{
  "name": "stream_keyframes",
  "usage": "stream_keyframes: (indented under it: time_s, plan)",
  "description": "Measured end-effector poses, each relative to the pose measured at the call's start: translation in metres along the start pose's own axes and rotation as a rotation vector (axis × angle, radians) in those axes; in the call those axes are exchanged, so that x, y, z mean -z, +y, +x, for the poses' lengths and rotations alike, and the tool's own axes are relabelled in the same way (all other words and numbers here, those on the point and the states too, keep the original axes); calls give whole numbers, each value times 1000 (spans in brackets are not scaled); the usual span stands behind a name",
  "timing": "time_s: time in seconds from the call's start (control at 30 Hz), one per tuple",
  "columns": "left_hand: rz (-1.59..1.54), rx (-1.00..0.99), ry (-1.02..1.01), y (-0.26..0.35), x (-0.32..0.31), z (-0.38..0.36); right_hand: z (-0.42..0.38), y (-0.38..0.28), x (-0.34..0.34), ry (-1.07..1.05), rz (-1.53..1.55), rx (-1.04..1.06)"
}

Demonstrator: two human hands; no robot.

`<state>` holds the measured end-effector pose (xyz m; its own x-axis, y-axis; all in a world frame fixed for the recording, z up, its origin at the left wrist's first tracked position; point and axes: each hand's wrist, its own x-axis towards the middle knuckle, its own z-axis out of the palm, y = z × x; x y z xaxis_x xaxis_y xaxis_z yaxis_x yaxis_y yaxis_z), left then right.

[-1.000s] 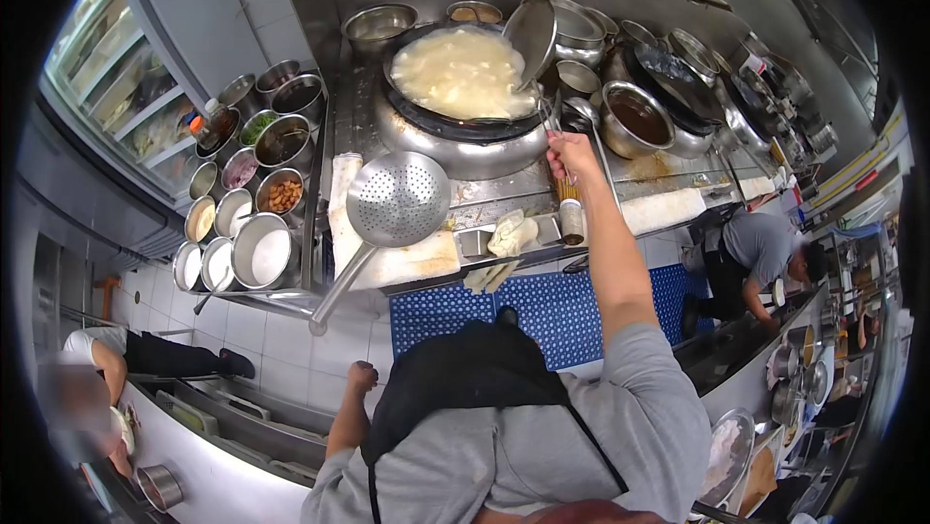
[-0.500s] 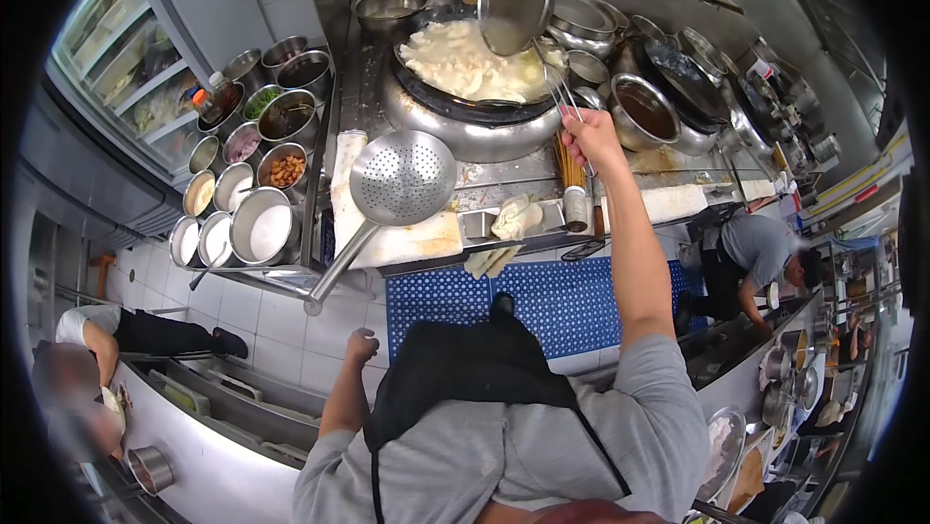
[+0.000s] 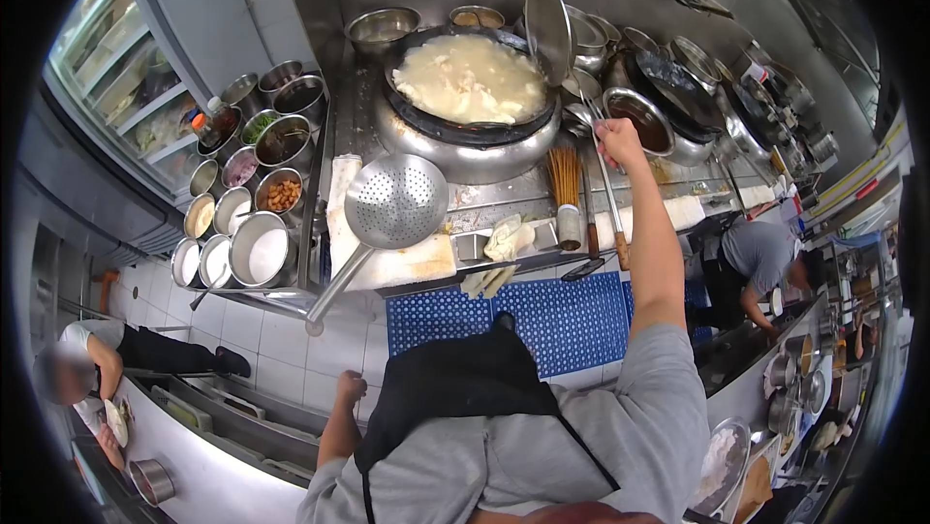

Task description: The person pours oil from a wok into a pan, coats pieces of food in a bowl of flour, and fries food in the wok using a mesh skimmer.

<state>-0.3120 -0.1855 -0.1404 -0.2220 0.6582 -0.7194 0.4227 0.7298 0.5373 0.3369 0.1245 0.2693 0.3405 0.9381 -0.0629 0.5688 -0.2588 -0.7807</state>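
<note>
My right hand (image 3: 618,142) is wrapped round the metal handle of a strainer (image 3: 549,28), whose round head is tilted on edge at the right rim of the wok (image 3: 417,119). Pale, cloudy liquid with light pieces (image 3: 467,78) fills the wok. My left hand (image 3: 351,386) hangs low beside the black apron, fingers curled, with nothing seen in it. Between the wok and my left hand, a perforated ladle (image 3: 396,201) lies on a folded cloth (image 3: 417,261). A bamboo brush (image 3: 566,190) stands near my right hand.
Several metal pots of ingredients (image 3: 260,249) stand at the left. A bowl of dark liquid (image 3: 639,122) and a second wok (image 3: 678,88) are at the right. One person (image 3: 87,350) works at the lower left, another (image 3: 760,253) bends over a counter at the right.
The strainer has moved right, from over the wok to its rim, with my right hand. More liquid shows in the wok, and the pale pieces sit lower. My left hand has dropped slightly.
</note>
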Motion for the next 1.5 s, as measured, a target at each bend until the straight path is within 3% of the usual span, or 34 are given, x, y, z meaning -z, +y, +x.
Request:
stream_keyframes:
  time_s: [0.13, 0.3, 0.4, 0.63, 0.87, 1.13, 1.3, 1.5]
  plan:
    - [-35, 48, 52, -9, 7, -17, 26, 12, 9, -287, 208, -122]
    - [22, 46, 50, -4, 4, -27, 56, 42, -49, -561, 682, -169]
    - [4, -24, 55, 6, -2, -20, 39, 38, -67, -498, 777, -123]
    - [85, -122, 3, 38, -21, 1, -21, 26, -35, -358, 643, -27]
    - [93, -153, -41, 53, -21, 1, -47, -2, -26, -149, 192, 109]
    - [84, -161, -67, 34, -15, 6, -65, -26, -30, -161, 355, 55]
    - [101, -54, -81, 29, -11, -1, -77, -34, -32, -175, 521, -23]
    - [115, -69, -82, 23, -13, 10, -80, -47, -37, -132, 476, -7]
